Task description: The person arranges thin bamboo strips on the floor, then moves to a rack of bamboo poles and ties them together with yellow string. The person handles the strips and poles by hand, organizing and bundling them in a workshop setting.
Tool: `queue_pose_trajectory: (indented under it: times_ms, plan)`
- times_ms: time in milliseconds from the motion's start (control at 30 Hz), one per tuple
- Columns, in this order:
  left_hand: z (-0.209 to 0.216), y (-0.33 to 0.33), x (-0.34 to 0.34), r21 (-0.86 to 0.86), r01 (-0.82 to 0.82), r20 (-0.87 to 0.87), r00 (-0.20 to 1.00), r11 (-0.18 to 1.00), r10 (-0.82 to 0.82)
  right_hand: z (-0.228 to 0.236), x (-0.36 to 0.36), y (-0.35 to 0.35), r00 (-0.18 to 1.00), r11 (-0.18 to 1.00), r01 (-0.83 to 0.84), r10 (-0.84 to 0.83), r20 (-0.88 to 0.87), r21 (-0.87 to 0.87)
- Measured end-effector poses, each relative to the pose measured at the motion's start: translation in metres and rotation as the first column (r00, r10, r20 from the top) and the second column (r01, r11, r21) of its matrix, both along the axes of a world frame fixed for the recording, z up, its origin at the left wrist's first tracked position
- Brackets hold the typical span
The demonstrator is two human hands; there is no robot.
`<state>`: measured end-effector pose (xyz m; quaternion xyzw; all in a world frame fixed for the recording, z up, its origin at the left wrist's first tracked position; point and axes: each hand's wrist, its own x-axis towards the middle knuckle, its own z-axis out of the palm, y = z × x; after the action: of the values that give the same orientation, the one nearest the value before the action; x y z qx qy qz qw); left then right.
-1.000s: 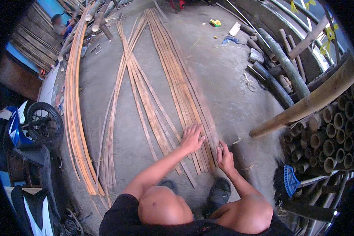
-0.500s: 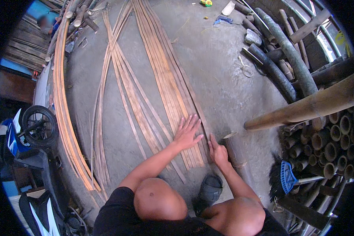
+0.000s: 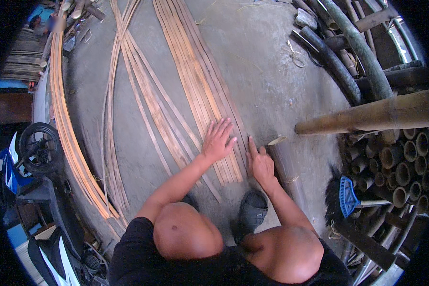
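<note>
A row of long, flat bamboo strips (image 3: 188,71) lies side by side on the floor in front of me, light brown on the left and darker on the right. My left hand (image 3: 217,140) rests flat across the strips near their close end, fingers spread. At the row's right edge, my right hand (image 3: 262,165) touches the outermost dark strip (image 3: 232,107) with thumb and forefinger stretched out; some other fingers are curled under and partly hidden. That strip lies close against its neighbour.
Left of the row, loose strips (image 3: 150,97) cross one another, and another bundle (image 3: 58,90) curves beyond them. A bamboo pole section (image 3: 287,167) lies beside my right hand. Farther right are a thick pole (image 3: 367,119), stacked tubes (image 3: 403,174) and a blue-headed broom (image 3: 349,196). A motorbike (image 3: 38,148) stands left.
The outermost dark strip has closed the gap to its neighbour. My right hand has opened its forefinger forward along the edge. My left hand stays flat on the strips; the whole view has shifted slightly.
</note>
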<state>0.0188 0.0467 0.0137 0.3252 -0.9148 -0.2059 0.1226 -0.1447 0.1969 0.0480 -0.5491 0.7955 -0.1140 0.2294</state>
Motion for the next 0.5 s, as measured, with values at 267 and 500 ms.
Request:
queue_pose_trajectory:
  times_ms: [267,500]
  plan:
    - [0.007,-0.003,-0.002,0.004,0.032,-0.017,0.999,0.999,-0.032,0.007,-0.010,-0.002,0.999,0.997,-0.047,0.047,-0.008,0.063]
    - [0.010,-0.022,0.027,0.024,-0.042,-0.106,0.993,0.999,0.044,-0.010,-0.004,0.000,0.999,0.999,-0.037,0.037,-0.024,0.001]
